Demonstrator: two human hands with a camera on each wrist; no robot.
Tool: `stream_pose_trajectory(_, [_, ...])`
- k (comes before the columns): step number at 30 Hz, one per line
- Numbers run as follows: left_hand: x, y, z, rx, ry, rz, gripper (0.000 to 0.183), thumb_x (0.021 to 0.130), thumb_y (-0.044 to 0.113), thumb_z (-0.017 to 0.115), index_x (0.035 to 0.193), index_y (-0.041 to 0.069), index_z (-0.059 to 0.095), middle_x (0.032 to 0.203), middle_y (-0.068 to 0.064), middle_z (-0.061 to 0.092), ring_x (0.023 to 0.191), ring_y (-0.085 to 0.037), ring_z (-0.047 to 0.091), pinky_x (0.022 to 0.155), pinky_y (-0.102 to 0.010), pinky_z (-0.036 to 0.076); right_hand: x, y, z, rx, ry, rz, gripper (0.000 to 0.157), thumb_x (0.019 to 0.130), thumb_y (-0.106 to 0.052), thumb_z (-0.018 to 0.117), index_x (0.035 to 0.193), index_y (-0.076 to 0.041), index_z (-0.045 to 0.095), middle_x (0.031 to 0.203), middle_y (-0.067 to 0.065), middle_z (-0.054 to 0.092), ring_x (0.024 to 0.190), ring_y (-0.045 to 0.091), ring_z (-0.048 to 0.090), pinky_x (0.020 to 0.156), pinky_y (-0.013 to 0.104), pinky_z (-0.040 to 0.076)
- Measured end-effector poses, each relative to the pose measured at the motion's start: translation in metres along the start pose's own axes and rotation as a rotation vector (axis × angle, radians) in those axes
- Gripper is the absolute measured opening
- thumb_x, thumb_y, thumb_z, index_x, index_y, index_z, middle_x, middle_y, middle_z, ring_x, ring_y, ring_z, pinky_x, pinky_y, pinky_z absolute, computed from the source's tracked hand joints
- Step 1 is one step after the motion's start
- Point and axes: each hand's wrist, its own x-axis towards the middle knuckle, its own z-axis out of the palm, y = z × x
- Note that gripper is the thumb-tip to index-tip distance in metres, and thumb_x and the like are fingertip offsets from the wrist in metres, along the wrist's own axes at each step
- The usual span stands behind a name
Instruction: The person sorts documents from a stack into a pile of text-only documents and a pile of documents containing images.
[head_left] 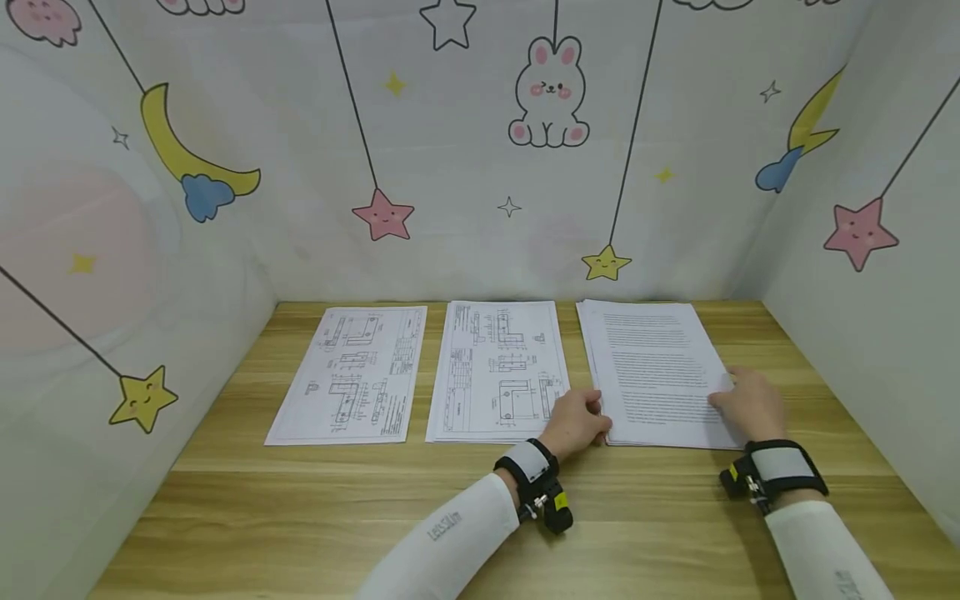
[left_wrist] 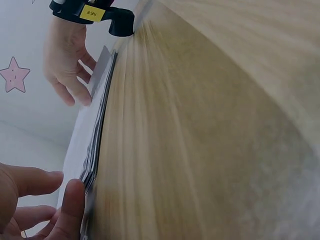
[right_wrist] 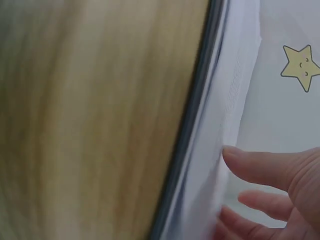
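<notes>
A stack of printed text sheets (head_left: pixel 651 375) lies on the right part of the table, its left-side edges slightly uneven. My left hand (head_left: pixel 576 423) is at the stack's lower left corner, its fingers touching the edge. In the left wrist view the left thumb and fingers (left_wrist: pixel 72 205) are beside the layered paper edges. On the opposite side, my right hand (head_left: pixel 753 404) touches the lower right edge, the thumb over the top page. The right wrist view shows that thumb (right_wrist: pixel 260 165) against the paper, other fingers partly hidden at the edge.
Left of the stack lie a middle pile of technical drawings (head_left: pixel 480 375) and, further left, another drawing sheet (head_left: pixel 348 375). The wooden table (head_left: pixel 300 517) meets printed cloth walls (head_left: pixel 465 258) at its back and sides.
</notes>
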Motion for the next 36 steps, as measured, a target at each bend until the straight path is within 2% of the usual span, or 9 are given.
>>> stream_pose_trajectory(4, [-0.004,0.001,-0.013,-0.061,-0.015,0.0,0.044,0.092,0.007,0.063,0.135,-0.002,0.058,0.095,-0.005,0.067,0.065,-0.017,0.07,0.057,-0.023,0.054,-0.004,-0.009,-0.002,-0.064,0.022,-0.034,0.056,0.088,-0.017,0.064,0.135,0.011,0.05,0.135,0.04,0.049,0.122,0.058,0.049,0.089,0.063,0.047])
stream_pose_trajectory(8, [-0.008,0.006,-0.033,-0.103,-0.014,0.036,0.041,0.096,0.014,0.057,0.135,0.0,0.059,0.101,-0.009,0.07,0.065,-0.015,0.07,0.061,-0.026,0.058,-0.009,-0.027,-0.006,-0.037,0.065,-0.081,0.052,0.094,-0.024,0.058,0.135,0.008,0.052,0.137,0.039,0.049,0.122,0.057,0.049,0.084,0.062,0.049])
stream_pose_trajectory(11, [-0.014,0.011,-0.053,-0.089,0.004,0.054,0.04,0.098,0.018,0.055,0.135,0.003,0.06,0.109,-0.012,0.069,0.065,-0.009,0.068,0.069,-0.031,0.06,-0.013,-0.044,-0.009,0.019,0.097,-0.122,0.052,0.096,-0.027,0.056,0.136,0.005,0.053,0.137,0.037,0.05,0.121,0.055,0.052,0.082,0.06,0.05])
stream_pose_trajectory(14, [-0.019,0.014,-0.073,-0.054,0.035,0.07,0.038,0.1,0.021,0.054,0.134,0.007,0.061,0.116,-0.012,0.068,0.068,-0.01,0.068,0.075,-0.035,0.061,-0.018,-0.061,-0.007,0.094,0.134,-0.178,0.049,0.097,-0.027,0.055,0.135,0.004,0.055,0.135,0.036,0.053,0.118,0.052,0.055,0.083,0.058,0.051])
stream_pose_trajectory(20, [-0.028,0.013,-0.114,0.054,0.138,0.116,0.036,0.1,0.021,0.053,0.133,0.011,0.063,0.118,-0.01,0.068,0.09,-0.029,0.072,0.066,-0.024,0.054,-0.023,-0.091,0.003,0.214,0.188,-0.277,0.045,0.098,-0.022,0.054,0.135,0.004,0.056,0.133,0.034,0.057,0.12,0.05,0.056,0.09,0.06,0.048])
stream_pose_trajectory(22, [-0.03,0.01,-0.128,0.1,0.18,0.12,0.036,0.1,0.022,0.053,0.133,0.011,0.063,0.12,-0.01,0.068,0.096,-0.028,0.071,0.066,-0.022,0.05,-0.025,-0.101,0.008,0.246,0.166,-0.298,0.047,0.099,-0.022,0.053,0.138,0.003,0.053,0.136,0.034,0.054,0.123,0.05,0.054,0.094,0.061,0.046])
stream_pose_trajectory(25, [-0.036,0.006,-0.151,0.154,0.242,0.109,0.036,0.1,0.023,0.053,0.133,0.012,0.063,0.125,-0.009,0.067,0.102,-0.024,0.068,0.074,-0.026,0.052,-0.029,-0.118,0.016,0.291,0.117,-0.32,0.049,0.099,-0.022,0.053,0.142,0.002,0.049,0.141,0.031,0.051,0.128,0.049,0.05,0.101,0.06,0.044])
stream_pose_trajectory(27, [-0.04,0.001,-0.166,0.176,0.284,0.083,0.037,0.1,0.025,0.053,0.134,0.013,0.063,0.129,-0.007,0.066,0.106,-0.022,0.067,0.079,-0.028,0.052,-0.032,-0.131,0.022,0.321,0.081,-0.33,0.051,0.1,-0.022,0.052,0.145,0.001,0.046,0.146,0.029,0.048,0.132,0.047,0.048,0.104,0.059,0.042])
stream_pose_trajectory(36, [-0.063,-0.03,-0.245,0.254,0.388,-0.046,0.043,0.103,0.028,0.049,0.141,0.009,0.054,0.14,-0.014,0.058,0.121,-0.03,0.058,0.093,-0.039,0.051,-0.048,-0.191,0.048,0.483,-0.105,-0.337,0.061,0.101,-0.028,0.052,0.154,-0.007,0.032,0.158,0.024,0.035,0.146,0.043,0.033,0.115,0.06,0.033])
